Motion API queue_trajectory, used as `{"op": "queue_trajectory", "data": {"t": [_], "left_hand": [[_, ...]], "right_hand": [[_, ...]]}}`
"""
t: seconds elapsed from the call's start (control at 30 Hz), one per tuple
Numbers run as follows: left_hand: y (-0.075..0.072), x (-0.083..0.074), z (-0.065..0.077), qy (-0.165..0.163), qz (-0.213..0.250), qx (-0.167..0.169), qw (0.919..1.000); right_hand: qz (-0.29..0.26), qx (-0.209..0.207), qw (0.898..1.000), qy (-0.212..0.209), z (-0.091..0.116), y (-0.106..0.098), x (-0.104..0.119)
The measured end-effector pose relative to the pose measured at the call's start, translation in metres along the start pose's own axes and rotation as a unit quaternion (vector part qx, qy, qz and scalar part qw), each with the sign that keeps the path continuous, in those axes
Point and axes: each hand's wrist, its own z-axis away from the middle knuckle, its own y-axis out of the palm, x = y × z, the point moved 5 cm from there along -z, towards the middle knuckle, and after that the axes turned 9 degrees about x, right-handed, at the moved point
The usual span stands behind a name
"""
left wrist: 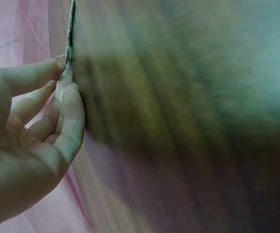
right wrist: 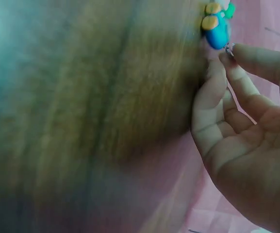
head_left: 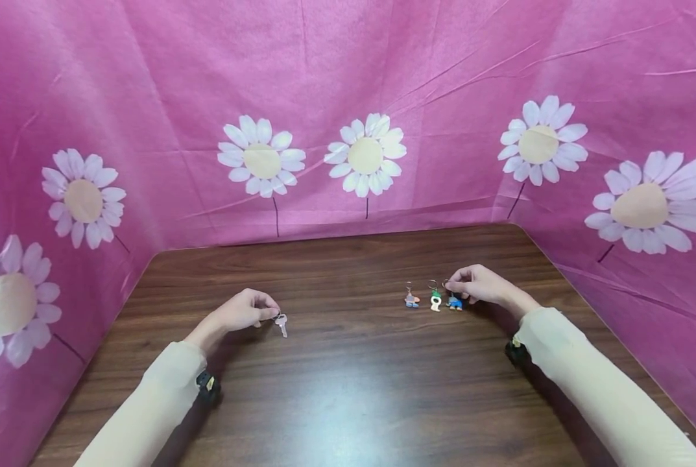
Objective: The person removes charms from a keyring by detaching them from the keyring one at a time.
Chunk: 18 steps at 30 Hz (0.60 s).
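Observation:
Between thumb and fingertips, my left hand pinches the ring of a silver key on the left half of the table. The left wrist view shows that key edge-on at the fingertips. Across the table, my right hand pinches the ring of a blue figure keychain, whose yellow-orange feet show in the right wrist view. Just left of it lies a white-and-green keychain. Farther left is a grey, orange and blue keychain, its ring pointing away from me.
A dark wooden table with a glossy light reflection spans the work area. Pink cloth printed with white daisies hangs along its back and both sides. Black wrist cameras sit under both sleeves.

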Motion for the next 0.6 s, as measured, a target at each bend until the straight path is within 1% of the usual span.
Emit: {"op": "queue_trajectory", "data": {"t": [0.1,0.17,0.27,0.4,0.5,0.6], "left_hand": [[-0.001,0.003,-0.006,-0.026,0.016,0.013,0.9994],[0.0,0.004,-0.007,-0.041,0.021,0.016,0.9988],[0.003,0.003,-0.008,-0.062,0.024,0.004,0.9978],[0.008,0.002,-0.009,-0.08,0.027,-0.018,0.9963],[0.01,0.002,-0.011,-0.083,0.036,-0.029,0.9954],[0.008,0.001,-0.012,-0.086,0.046,-0.042,0.9944]], "right_hand": [[-0.011,-0.003,1.0,0.024,-0.006,0.0,-0.004],[-0.015,-0.008,0.999,0.029,-0.009,0.0,-0.005],[-0.011,-0.015,0.999,0.037,-0.011,0.002,-0.004],[0.017,-0.026,0.999,0.04,-0.013,0.003,-0.003],[0.027,-0.032,0.998,0.038,-0.013,0.002,-0.002],[0.021,-0.033,0.999,0.037,-0.015,0.001,0.0]]}}
